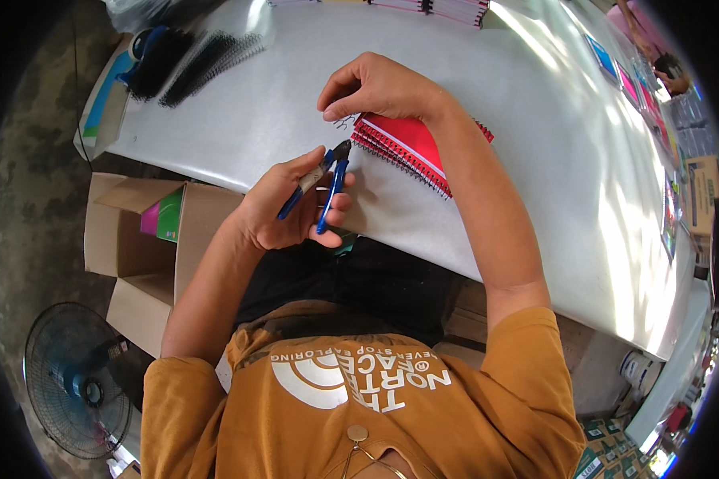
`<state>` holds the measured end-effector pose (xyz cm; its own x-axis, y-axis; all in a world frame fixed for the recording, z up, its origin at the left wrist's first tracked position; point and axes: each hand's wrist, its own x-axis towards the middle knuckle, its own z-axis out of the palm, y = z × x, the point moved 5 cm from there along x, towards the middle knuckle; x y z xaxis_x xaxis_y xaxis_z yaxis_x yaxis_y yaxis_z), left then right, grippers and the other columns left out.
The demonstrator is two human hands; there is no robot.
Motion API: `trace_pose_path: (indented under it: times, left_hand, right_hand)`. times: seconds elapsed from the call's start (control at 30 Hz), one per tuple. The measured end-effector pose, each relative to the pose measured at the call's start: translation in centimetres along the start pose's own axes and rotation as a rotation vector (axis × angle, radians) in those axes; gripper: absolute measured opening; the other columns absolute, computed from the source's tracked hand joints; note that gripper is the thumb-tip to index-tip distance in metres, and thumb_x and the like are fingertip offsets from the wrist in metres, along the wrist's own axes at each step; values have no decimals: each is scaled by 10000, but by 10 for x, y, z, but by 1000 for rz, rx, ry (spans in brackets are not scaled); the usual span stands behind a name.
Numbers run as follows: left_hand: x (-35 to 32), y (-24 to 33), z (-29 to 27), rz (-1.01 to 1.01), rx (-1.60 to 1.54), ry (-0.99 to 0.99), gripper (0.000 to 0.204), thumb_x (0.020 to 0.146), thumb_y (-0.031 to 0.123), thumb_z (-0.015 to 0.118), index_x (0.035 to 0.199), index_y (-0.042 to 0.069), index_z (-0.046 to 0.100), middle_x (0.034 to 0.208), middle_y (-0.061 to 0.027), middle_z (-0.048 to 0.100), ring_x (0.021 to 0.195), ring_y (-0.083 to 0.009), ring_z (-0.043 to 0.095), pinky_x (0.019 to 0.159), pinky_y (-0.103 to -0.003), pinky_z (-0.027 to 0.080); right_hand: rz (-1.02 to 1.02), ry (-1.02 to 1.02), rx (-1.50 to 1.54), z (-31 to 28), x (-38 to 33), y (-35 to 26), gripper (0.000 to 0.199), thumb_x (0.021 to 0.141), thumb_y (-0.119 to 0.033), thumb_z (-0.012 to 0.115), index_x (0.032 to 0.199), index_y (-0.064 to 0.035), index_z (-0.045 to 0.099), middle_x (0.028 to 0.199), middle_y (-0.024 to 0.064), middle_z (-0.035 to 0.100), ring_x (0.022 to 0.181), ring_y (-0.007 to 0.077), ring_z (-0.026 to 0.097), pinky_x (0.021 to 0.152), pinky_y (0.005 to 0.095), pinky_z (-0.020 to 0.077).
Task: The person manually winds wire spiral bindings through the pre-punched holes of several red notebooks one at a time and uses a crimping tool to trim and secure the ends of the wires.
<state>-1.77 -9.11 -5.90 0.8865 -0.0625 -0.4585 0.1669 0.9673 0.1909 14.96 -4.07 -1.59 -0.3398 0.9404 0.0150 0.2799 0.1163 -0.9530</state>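
My left hand (287, 195) is wrapped round a pair of pliers (333, 182) with blue handles, spread apart in the palm. Their dark jaws point up at the corner of a small stack of red spiral notebooks (407, 144) on the table. Above that corner, my right hand (379, 86) is bent down with thumb and fingertips pinched together at the loose end of a spiral binding coil (343, 122). The coil sticks out past the notebook's edge; its very tip is hidden by my fingers. My right forearm covers part of the stack.
Bundles of black binding coils (208, 68) lie at the table's far left. More bound notebooks (447, 9) stand at the far edge. An open cardboard box (136, 239) is below the left edge, near a fan (84, 383). Another person's hand (673, 76) shows at far right.
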Motion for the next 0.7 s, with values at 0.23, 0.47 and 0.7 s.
trace_pose_path:
  times: [0.23, 0.47, 0.7]
  left_hand:
    - [4, -14, 28, 157, 37, 253, 578, 968, 485, 282, 1143, -23, 493, 931, -153, 561, 856, -260, 604, 738, -538, 548]
    - [-9, 9, 30, 82, 968, 746, 476, 963, 449, 354, 990, 10, 538, 712, -76, 534, 665, -192, 558, 576, -389, 514]
    - [-23, 52, 39, -156, 1531, 648, 420, 913, 342, 461, 1089, -33, 529, 832, -176, 593, 786, -297, 590, 751, -391, 459]
  right_hand:
    - [-3, -2, -14, 0, 1, -2, 169, 751, -109, 707, 880, -2, 694, 801, 49, 673, 775, 115, 610, 734, 244, 480]
    - [-7, -15, -26, -1, 1, 1, 172, 748, -107, 709, 885, -4, 696, 805, 52, 675, 771, 114, 612, 729, 243, 480]
    - [-24, 11, 3, -5, -2, 0, 183, 754, -108, 714, 897, 4, 692, 817, 51, 676, 782, 111, 615, 741, 243, 485]
